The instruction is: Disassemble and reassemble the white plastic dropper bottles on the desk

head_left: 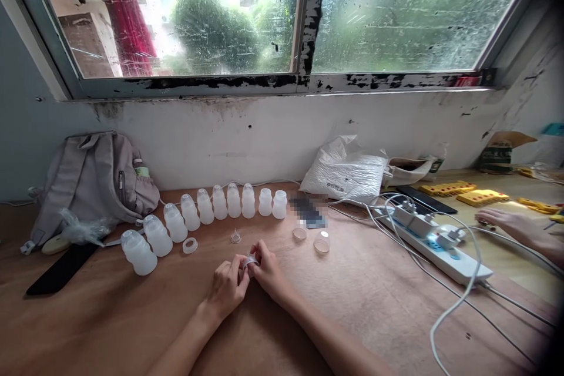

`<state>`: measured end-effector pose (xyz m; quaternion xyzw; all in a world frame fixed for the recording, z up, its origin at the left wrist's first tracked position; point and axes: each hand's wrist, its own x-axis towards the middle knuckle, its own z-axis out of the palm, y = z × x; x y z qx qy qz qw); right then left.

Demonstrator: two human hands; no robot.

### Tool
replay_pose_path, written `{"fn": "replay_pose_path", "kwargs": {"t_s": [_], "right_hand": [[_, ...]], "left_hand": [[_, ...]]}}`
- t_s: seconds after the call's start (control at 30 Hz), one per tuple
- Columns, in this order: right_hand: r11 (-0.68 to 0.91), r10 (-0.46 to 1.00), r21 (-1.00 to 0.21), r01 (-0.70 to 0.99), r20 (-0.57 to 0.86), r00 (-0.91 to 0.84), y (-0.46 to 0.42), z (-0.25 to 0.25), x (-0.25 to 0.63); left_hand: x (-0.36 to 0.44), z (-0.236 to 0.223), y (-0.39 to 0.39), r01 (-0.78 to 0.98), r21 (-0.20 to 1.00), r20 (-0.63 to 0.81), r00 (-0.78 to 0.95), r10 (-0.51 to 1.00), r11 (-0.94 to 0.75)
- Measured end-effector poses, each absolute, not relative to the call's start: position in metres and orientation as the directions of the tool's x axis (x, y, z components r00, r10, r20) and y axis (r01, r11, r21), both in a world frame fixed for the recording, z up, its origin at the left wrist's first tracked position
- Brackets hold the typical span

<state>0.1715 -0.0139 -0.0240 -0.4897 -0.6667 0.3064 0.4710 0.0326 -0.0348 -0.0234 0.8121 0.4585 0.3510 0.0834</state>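
Note:
Both my hands meet at the middle of the table. My left hand (227,286) and my right hand (268,270) pinch a small whitish bottle collar ring (250,261) between their fingertips, which partly hide it. Just beyond lies a clear silicone teat (235,237), point up. To the left a white collar ring (190,245) lies flat. A curved row of frosted baby bottles (139,252) stands behind, several with domed tops. At its right end, two bottles (279,204) are open-necked without domes. Two clear caps (322,241) rest to the right of my hands.
A grey backpack (94,179) and a black phone (64,269) are at left. A silver bag (346,170) sits against the wall. At right, a white power strip (436,244) trails loose cables. Another person's hand (506,223) is beside yellow parts (482,197).

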Motion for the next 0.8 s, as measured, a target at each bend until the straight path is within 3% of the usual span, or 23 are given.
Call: {"fn": "replay_pose_path", "kwargs": {"t_s": [0.07, 0.13, 0.23, 0.33, 0.5, 0.67, 0.8], "right_hand": [[0.338, 0.938, -0.86, 0.382, 0.34, -0.064, -0.013, -0.024, 0.173], [0.356, 0.927, -0.838, 0.414, 0.373, -0.042, -0.012, -0.025, 0.175], [0.384, 0.899, -0.799, 0.463, 0.439, 0.012, -0.009, -0.026, 0.179], [0.374, 0.887, -0.768, 0.52, 0.46, 0.042, -0.006, -0.028, 0.183], [0.321, 0.907, -0.734, 0.598, 0.421, 0.03, -0.005, -0.03, 0.184], [0.34, 0.915, -0.816, 0.467, 0.402, 0.037, -0.006, -0.025, 0.184], [0.4, 0.888, -0.772, 0.495, 0.46, -0.001, 0.012, -0.02, 0.189]], "left_hand": [[0.035, -0.02, -0.037, 0.63, 0.554, 0.463, 0.31, 0.83, -0.544], [0.039, -0.017, -0.038, 0.486, 0.743, 0.381, 0.259, 0.888, -0.46], [0.048, -0.016, -0.038, 0.073, 0.988, 0.133, 0.082, 0.988, -0.139], [0.056, -0.018, -0.033, -0.233, 0.971, -0.049, 0.018, 0.999, 0.052], [0.071, -0.016, -0.017, -0.323, 0.946, 0.024, 0.045, 0.999, -0.008], [0.081, -0.016, 0.002, -0.41, 0.912, -0.004, -0.056, 0.998, -0.02], [0.077, -0.02, 0.005, -0.48, 0.877, -0.032, -0.094, 0.995, -0.017]]}}
